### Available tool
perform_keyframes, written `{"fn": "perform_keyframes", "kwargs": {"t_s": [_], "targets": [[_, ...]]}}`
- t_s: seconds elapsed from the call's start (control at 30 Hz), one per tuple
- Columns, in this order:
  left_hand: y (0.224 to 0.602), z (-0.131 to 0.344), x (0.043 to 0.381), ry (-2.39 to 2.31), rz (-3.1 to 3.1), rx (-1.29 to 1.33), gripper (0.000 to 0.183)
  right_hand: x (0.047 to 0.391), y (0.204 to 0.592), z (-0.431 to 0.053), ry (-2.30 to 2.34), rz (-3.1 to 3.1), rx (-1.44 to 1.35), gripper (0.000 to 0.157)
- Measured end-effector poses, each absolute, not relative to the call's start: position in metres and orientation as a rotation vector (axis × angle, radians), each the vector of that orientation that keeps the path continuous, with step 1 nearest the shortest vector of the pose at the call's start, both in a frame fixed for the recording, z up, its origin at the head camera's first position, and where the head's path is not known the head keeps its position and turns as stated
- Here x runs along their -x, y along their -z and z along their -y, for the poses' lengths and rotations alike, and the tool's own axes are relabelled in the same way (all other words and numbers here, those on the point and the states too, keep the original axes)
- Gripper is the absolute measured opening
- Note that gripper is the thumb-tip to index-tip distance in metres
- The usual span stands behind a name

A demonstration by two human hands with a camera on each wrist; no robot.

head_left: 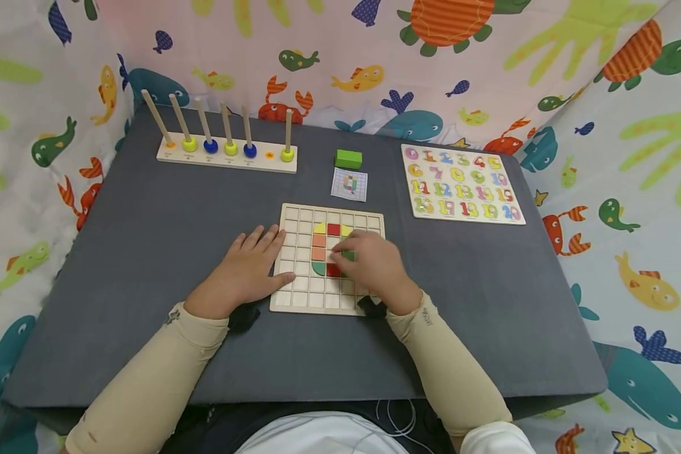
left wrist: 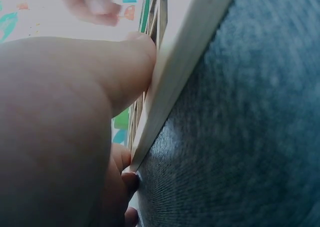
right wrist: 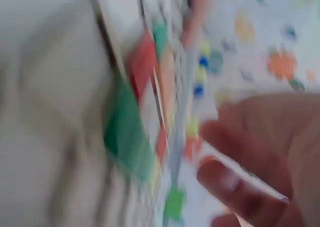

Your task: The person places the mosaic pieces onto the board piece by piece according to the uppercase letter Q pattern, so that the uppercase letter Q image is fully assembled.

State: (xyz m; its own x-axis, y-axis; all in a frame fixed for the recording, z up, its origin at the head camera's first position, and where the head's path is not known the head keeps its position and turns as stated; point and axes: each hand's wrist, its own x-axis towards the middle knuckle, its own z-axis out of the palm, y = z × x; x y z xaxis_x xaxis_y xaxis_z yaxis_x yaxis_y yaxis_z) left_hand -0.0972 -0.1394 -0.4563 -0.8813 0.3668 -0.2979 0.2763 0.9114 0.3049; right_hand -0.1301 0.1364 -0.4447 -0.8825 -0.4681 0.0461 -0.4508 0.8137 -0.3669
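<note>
A wooden grid board (head_left: 301, 296) lies on the table in front of the person. Several coloured tiles sit in its cells: yellow, red, orange and green, such as the orange tile (head_left: 318, 240) and the red tile (right wrist: 143, 64). With fingers spread, the left hand (head_left: 244, 268) rests at the board's left side, its thumb touching the edge. Over the right part of the tiles hovers the right hand (head_left: 374, 265), hiding some of them. In the blurred right wrist view its fingers (right wrist: 235, 182) are bent and apart, and no piece shows between them.
Behind the board lie a small pattern card (head_left: 349, 184) and a green block (head_left: 349, 159). A peg stand (head_left: 227, 154) with rings is at back left. On the right lies a number puzzle board (head_left: 462, 186). Patterned cloth surrounds the grey table (head_left: 204, 195).
</note>
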Motion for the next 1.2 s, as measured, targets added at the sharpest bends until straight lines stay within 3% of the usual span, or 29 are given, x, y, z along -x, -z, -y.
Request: {"fn": "perform_keyframes", "kwargs": {"t_s": [0.17, 0.27, 0.5, 0.67, 0.93, 1.2], "targets": [[0.456, 0.135, 0.098, -0.376, -2.729, -0.489, 0.096, 0.137, 0.443, -0.196, 0.497, -3.011, 0.221, 0.032], [0.457, 0.134, 0.101, -0.373, -2.729, -0.496, 0.096, 0.133, 0.452, -0.218, 0.452, -2.969, 0.13, 0.034], [0.459, 0.141, 0.106, -0.385, -2.725, -0.501, 0.095, 0.109, 0.455, -0.201, 0.711, -3.023, 0.368, 0.012], [0.461, 0.142, 0.106, -0.378, -2.727, -0.478, 0.095, 0.093, 0.449, -0.165, 0.737, -2.792, 0.647, 0.011], [0.455, 0.131, 0.107, -0.395, -2.727, -0.519, 0.095, 0.095, 0.442, -0.161, 0.561, -2.818, 0.591, 0.002], [0.454, 0.126, 0.105, -0.359, -2.771, -0.538, 0.094, 0.117, 0.427, -0.169, 0.679, -2.659, 0.634, 0.007]]}}
